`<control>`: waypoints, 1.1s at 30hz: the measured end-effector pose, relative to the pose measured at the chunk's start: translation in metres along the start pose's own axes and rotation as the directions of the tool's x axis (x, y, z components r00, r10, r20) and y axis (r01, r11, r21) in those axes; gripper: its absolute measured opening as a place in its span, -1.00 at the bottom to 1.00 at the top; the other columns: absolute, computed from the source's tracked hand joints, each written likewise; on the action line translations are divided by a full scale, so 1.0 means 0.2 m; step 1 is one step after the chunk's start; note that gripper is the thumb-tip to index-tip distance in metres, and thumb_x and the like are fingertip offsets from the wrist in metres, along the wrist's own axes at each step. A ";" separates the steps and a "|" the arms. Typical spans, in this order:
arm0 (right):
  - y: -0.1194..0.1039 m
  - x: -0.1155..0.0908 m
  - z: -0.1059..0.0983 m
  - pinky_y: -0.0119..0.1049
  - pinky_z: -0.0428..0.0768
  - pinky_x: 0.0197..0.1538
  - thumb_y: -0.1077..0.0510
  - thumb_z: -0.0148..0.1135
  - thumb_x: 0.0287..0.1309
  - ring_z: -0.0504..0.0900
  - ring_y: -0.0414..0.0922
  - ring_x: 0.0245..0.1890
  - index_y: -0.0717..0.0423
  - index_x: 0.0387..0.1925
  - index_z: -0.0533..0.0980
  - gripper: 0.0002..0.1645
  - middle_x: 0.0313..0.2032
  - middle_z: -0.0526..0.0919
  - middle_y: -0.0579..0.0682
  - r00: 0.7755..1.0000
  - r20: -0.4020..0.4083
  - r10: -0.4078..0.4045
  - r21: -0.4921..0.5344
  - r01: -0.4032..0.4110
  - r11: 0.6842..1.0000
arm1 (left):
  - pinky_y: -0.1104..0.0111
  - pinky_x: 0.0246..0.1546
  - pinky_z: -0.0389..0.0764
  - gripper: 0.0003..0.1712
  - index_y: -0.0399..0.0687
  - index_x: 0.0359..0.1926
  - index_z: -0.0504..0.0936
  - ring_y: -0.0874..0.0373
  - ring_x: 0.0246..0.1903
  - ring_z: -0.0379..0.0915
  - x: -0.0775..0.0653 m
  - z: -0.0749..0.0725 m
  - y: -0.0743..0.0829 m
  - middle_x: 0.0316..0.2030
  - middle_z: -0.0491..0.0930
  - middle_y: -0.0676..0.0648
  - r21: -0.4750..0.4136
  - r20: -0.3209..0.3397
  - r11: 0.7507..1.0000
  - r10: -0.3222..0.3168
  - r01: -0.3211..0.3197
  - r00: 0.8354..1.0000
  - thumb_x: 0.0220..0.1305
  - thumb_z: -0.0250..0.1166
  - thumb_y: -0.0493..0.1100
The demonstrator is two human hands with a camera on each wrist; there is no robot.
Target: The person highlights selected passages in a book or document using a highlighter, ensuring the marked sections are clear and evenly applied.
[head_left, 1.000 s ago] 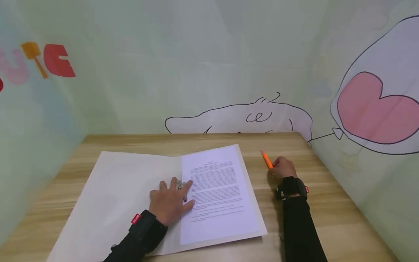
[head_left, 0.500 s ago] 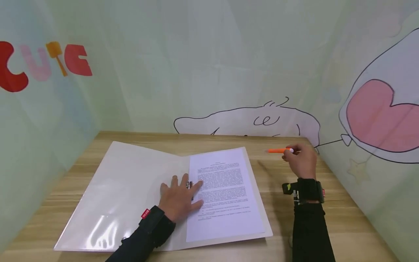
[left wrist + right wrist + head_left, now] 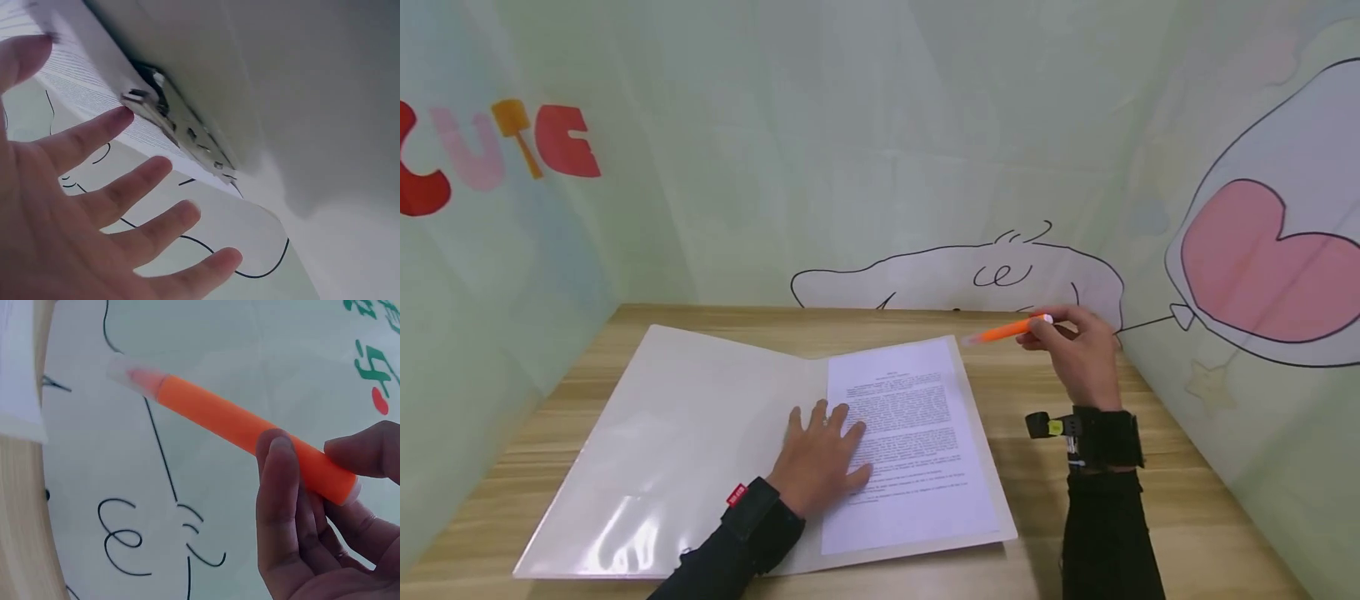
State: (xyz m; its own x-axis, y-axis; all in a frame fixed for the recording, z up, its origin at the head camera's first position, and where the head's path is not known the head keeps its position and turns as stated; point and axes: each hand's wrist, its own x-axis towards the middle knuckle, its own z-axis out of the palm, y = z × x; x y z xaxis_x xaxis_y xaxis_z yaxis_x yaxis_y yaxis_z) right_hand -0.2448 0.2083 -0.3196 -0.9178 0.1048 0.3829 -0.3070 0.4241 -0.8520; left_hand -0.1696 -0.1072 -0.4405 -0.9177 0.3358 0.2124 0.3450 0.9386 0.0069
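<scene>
My right hand [image 3: 1084,354] pinches an orange highlighter [image 3: 1006,330] near its back end, between thumb and fingers. It is held above the table, its translucent cap [image 3: 132,372] pointing left toward the folder. A white folder [image 3: 677,433] lies spread out on the table, with a printed sheet [image 3: 910,508] on its right side. My left hand [image 3: 822,462] lies with spread fingers over the fold and the sheet's left edge. In the left wrist view a metal clip [image 3: 181,128] at the fold is just beyond the fingertips; the hand covers most of it in the head view.
The wooden table [image 3: 1195,508] ends at a pale wall sheet [image 3: 820,150] with a cartoon drawing at the back. More wall sheets stand on the left and right, close to the table's sides.
My right hand has lifted the highlighter from the table, then carried it up and left toward the sheet's top corner. My left hand has stayed on the folder, shifting slightly.
</scene>
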 end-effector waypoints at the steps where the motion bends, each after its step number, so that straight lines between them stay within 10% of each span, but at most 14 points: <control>1: -0.01 -0.01 0.00 -0.59 0.70 -0.18 0.16 0.25 0.33 0.76 -0.32 -0.42 0.33 -0.01 0.60 -0.68 -0.12 0.67 0.25 1.000 0.011 -0.009 0.009 0.009 1.000 | -0.39 0.20 0.29 -0.33 0.01 0.20 0.60 -0.33 0.27 0.31 0.00 0.00 0.01 0.22 0.52 -0.25 0.001 0.001 1.000 0.010 -0.010 1.000 0.18 0.29 0.28; 11: -0.11 -0.03 0.07 -0.55 0.73 -0.23 0.31 0.23 0.31 0.77 -0.23 -0.42 0.42 -0.07 0.59 -0.77 -0.17 0.66 0.32 0.984 0.153 -0.090 0.115 0.073 0.991 | -0.24 0.11 0.42 -0.43 0.06 0.10 0.66 -0.20 0.08 0.47 -0.04 -0.09 0.09 -0.01 0.65 -0.11 -0.030 -0.011 0.990 0.136 -0.136 0.991 0.18 0.32 0.26; 22: -0.19 -0.07 0.17 -0.42 0.78 -0.27 0.42 0.23 0.27 0.77 -0.02 -0.46 0.39 -0.13 0.63 -0.84 -0.25 0.69 0.32 0.916 0.344 -0.204 0.205 0.139 0.969 | 0.09 -0.13 0.77 -0.39 -0.15 0.18 0.57 0.01 -0.13 0.68 -0.01 -0.25 0.11 0.00 0.69 -0.12 -0.186 -0.232 0.980 0.027 -0.071 0.972 0.20 0.40 0.07; 25: -0.21 -0.09 0.20 -0.36 0.79 -0.26 0.44 0.22 0.26 0.77 0.00 -0.46 0.39 -0.12 0.62 -0.83 -0.23 0.68 0.31 0.881 0.414 -0.230 0.283 0.115 0.952 | 0.18 -0.17 0.79 -0.36 -0.12 0.26 0.50 0.12 -0.15 0.68 0.00 -0.29 0.12 0.03 0.66 -0.06 -0.345 -0.227 0.938 -0.052 -0.031 0.972 0.24 0.39 0.06; 29: -0.23 -0.12 0.26 -0.35 0.79 -0.22 0.46 0.15 0.29 0.76 0.00 -0.43 0.41 -0.10 0.59 -0.81 -0.21 0.67 0.19 0.827 0.495 -0.268 0.399 0.057 0.915 | 0.44 -0.42 0.71 -0.51 -0.09 0.20 0.53 0.28 -0.40 0.56 0.01 -0.34 0.13 -0.28 0.66 0.05 -0.567 -0.218 0.823 -0.106 -0.038 0.970 0.32 0.35 -0.02; 33: -0.24 -0.15 0.33 -0.40 0.74 -0.25 0.49 -0.01 0.30 0.69 -0.05 -0.46 0.32 -0.15 0.59 -0.75 -0.25 0.61 0.09 0.787 0.523 -0.326 0.612 -0.081 0.787 | 0.53 -0.63 0.36 -0.76 -0.14 -0.01 0.62 0.32 -0.59 0.28 0.00 -0.40 0.13 -0.58 0.36 0.12 -0.643 -0.291 0.758 -0.110 -0.109 0.951 0.36 0.32 -0.16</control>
State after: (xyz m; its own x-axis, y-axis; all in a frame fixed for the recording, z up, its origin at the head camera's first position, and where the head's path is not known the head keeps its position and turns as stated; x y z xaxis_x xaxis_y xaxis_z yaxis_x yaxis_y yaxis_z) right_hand -0.2188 0.1249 -0.3130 -0.7540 -0.5265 0.3926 -0.3216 -0.2252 -0.9197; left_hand -0.1439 -0.0885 -0.3629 -0.8530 0.1927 0.4851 0.4881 0.6239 0.6104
